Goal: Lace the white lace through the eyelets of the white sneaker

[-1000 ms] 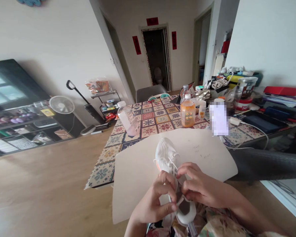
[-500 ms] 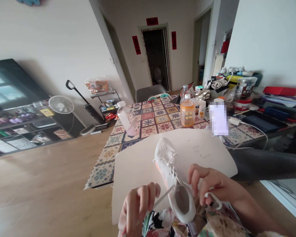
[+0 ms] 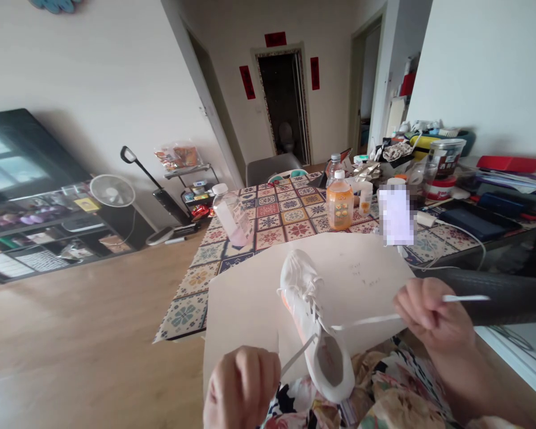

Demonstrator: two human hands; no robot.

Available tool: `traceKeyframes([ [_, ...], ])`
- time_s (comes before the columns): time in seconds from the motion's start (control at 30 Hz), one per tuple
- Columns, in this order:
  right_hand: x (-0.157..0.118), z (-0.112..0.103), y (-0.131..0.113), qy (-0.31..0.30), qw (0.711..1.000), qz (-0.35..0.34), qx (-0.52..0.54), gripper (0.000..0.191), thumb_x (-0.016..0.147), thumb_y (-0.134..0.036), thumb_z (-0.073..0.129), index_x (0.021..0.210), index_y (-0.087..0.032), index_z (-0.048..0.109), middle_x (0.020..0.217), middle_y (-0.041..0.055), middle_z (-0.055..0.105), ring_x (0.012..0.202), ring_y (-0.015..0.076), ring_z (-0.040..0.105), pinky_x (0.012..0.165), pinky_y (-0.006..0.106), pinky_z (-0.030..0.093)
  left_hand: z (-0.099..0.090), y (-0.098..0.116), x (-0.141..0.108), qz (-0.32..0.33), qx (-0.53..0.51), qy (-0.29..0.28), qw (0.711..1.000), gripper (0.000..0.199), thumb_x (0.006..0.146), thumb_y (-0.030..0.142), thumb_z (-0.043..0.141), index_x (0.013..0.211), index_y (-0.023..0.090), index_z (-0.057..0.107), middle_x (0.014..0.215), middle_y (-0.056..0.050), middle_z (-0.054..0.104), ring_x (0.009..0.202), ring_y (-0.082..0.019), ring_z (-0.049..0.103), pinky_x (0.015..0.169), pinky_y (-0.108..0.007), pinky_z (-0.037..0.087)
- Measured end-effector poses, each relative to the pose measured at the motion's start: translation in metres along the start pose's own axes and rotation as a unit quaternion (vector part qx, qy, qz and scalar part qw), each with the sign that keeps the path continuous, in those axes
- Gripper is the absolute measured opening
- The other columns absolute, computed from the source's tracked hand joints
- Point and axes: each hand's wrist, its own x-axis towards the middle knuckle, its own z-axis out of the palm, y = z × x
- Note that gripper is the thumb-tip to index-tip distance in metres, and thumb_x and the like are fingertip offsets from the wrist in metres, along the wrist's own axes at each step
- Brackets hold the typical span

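A white shoe (image 3: 300, 286) lies with its toe pointing away from me, on a white sheet (image 3: 245, 298) at the table's near edge. Its heel opening faces me, above my patterned clothing. My left hand (image 3: 243, 381), left of the heel, is closed on one end of a white shoelace (image 3: 298, 354). To the right, my right hand (image 3: 431, 310) pinches the other white shoelace (image 3: 368, 322), whose tip sticks out past the fingers. Both laces run taut from the shoe's upper eyelets.
On the patterned tablecloth (image 3: 268, 221) stand a pink-tinted bottle (image 3: 232, 217), an orange drink bottle (image 3: 339, 202) and a small white bottle (image 3: 365, 199). A tablet (image 3: 476, 219), cables and a clutter of containers occupy the right side.
My right hand has moved from beside the shoe out to the right, drawing its lace straight. My left hand has shifted slightly down and left with its lace.
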Motion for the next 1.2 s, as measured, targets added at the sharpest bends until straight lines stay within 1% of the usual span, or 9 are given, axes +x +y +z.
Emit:
traceKeyframes([
  [0.1,-0.008,0.022,0.004,-0.033,0.987,0.045,-0.152,0.039,0.092,-0.052,0.064,0.067,-0.021,0.062,0.053,-0.0007,0.057,0.043,0.0128,0.048,0.041,0.024,0.034,0.020,0.020,0.015,0.002,-0.049,-0.028,0.998,0.053,0.083,0.068,0.061,0.050,0.026,0.068,0.046,-0.003,0.055,0.042,-0.015,0.053,0.044,-0.030,0.043],
  [0.17,-0.013,0.038,0.008,-0.129,0.954,0.023,-0.270,0.029,0.097,-0.041,0.060,0.078,-0.021,0.067,0.063,0.0011,0.065,0.053,0.0140,0.057,0.050,0.024,0.043,0.041,0.026,0.025,-0.022,-0.092,-0.021,0.995,0.037,0.071,0.060,0.078,0.072,0.024,0.077,0.057,-0.004,0.066,0.054,-0.018,0.062,0.053,-0.030,0.048],
  [0.23,-0.016,0.049,0.010,-0.224,0.911,-0.039,-0.343,0.022,0.101,-0.031,0.052,0.090,-0.021,0.068,0.073,0.0032,0.070,0.064,0.0149,0.063,0.060,0.024,0.048,0.058,0.028,0.033,-0.067,-0.124,0.034,0.989,0.052,0.065,0.060,0.082,0.101,0.024,0.076,0.059,-0.001,0.067,0.051,-0.016,0.059,0.049,-0.026,0.045],
  [0.33,-0.015,0.053,0.008,-0.285,0.876,-0.101,-0.377,0.023,0.103,-0.026,0.044,0.102,-0.020,0.066,0.080,0.0058,0.071,0.070,0.0160,0.064,0.066,0.024,0.050,0.070,0.027,0.037,-0.033,-0.120,0.064,0.990,0.034,0.071,0.053,0.082,0.082,0.021,0.076,0.061,-0.002,0.068,0.055,-0.014,0.059,0.052,-0.023,0.045],
  [0.43,-0.013,0.052,0.005,-0.295,0.871,-0.095,-0.382,0.025,0.104,-0.035,0.045,0.106,-0.019,0.064,0.083,0.0077,0.071,0.072,0.0177,0.064,0.067,0.025,0.051,0.067,0.027,0.038,0.029,-0.092,0.084,0.992,0.031,0.077,0.043,0.080,0.062,0.019,0.070,0.059,-0.002,0.067,0.057,-0.014,0.059,0.056,-0.023,0.046],
  [0.57,-0.013,0.051,0.005,-0.279,0.890,-0.094,-0.349,0.025,0.106,-0.032,0.041,0.099,-0.020,0.062,0.080,0.0054,0.069,0.069,0.0155,0.063,0.066,0.024,0.049,0.062,0.030,0.039,0.046,-0.082,0.078,0.993,0.027,0.079,0.039,0.080,0.065,0.019,0.069,0.062,-0.002,0.068,0.058,-0.014,0.061,0.056,-0.022,0.046],
  [0.8,-0.018,0.045,0.018,-0.167,0.925,-0.049,-0.336,0.010,0.102,-0.025,0.051,0.096,-0.022,0.058,0.074,-0.0004,0.061,0.062,0.0123,0.055,0.058,0.020,0.044,0.064,0.032,0.038,0.051,-0.104,0.033,0.993,0.016,0.084,0.022,0.076,0.069,0.020,0.071,0.069,-0.003,0.072,0.062,-0.013,0.064,0.060,-0.021,0.049],
  [1.03,-0.015,0.049,0.015,-0.270,0.893,-0.026,-0.360,0.016,0.098,-0.026,0.053,0.110,-0.023,0.063,0.118,0.0109,0.056,0.078,0.0156,0.061,0.071,0.027,0.053,0.059,0.035,0.037,0.087,-0.099,0.079,0.988,0.014,0.085,0.021,0.075,0.072,0.020,0.070,0.068,-0.002,0.068,0.064,-0.013,0.063,0.061,-0.021,0.050],
  [1.2,-0.016,0.051,0.017,-0.275,0.896,-0.018,-0.349,0.015,0.089,-0.014,0.056,0.101,-0.021,0.062,0.118,0.0106,0.054,0.085,0.0168,0.064,0.074,0.027,0.053,0.058,0.034,0.038,0.074,-0.066,0.065,0.993,0.006,0.086,0.021,0.074,0.080,0.021,0.075,0.072,-0.002,0.065,0.068,-0.013,0.061,0.064,-0.020,0.050],
])
